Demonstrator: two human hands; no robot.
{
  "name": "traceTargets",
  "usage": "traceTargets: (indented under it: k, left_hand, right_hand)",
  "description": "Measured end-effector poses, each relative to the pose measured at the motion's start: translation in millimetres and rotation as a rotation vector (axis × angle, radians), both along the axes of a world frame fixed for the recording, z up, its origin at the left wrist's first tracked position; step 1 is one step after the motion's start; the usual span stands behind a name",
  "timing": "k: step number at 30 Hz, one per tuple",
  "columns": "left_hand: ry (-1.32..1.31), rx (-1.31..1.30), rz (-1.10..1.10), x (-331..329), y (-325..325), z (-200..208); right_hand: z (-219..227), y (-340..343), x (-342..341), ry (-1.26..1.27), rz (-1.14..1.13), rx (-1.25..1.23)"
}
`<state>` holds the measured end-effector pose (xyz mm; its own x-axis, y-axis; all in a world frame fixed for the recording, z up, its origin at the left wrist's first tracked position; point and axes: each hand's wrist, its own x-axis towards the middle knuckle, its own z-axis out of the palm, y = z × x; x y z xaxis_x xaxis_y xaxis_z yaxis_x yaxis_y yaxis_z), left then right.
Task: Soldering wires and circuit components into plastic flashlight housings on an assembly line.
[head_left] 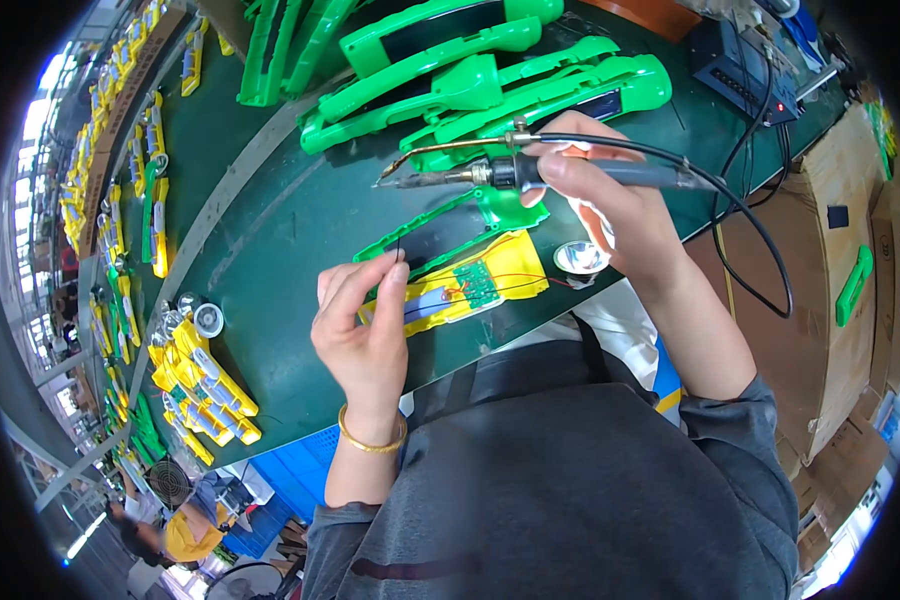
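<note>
Pinching a dark wire point(400, 243) in my left hand point(362, 312), soldering iron point(505, 173) gripped in my right hand point(615, 195), I have a yellow part point(522, 262) before me on the tabletop point(290, 320): circuit board point(478, 284) apparently part-wired, held wire seemingly unjoined, green shell point(502, 207) open just beyond.

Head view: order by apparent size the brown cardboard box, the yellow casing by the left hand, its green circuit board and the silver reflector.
1. Brown cardboard box
2. Yellow casing
3. Green circuit board and silver reflector, too alike to rank
</note>
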<state>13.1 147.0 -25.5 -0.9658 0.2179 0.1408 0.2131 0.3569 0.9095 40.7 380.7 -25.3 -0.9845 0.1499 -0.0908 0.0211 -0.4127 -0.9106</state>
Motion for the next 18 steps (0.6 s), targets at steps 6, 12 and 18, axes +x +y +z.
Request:
traceTargets:
  k: [6, 12, 18]
  left_hand:
    - [-0.248, 0.107, -0.010, -3, -17, -1]
    - [-0.150, -0.349, -0.242, -26, -30, 15]
    - [-0.075, -0.655, -0.456, -40, -23, 24]
  right_hand:
    - [-4, -5, 19, -0.203, 0.026, -0.232]
    - [-5, 1, 35, -0.213, -0.077, -0.113]
    - [11, -7, 27, -0.239, 0.057, 0.301]
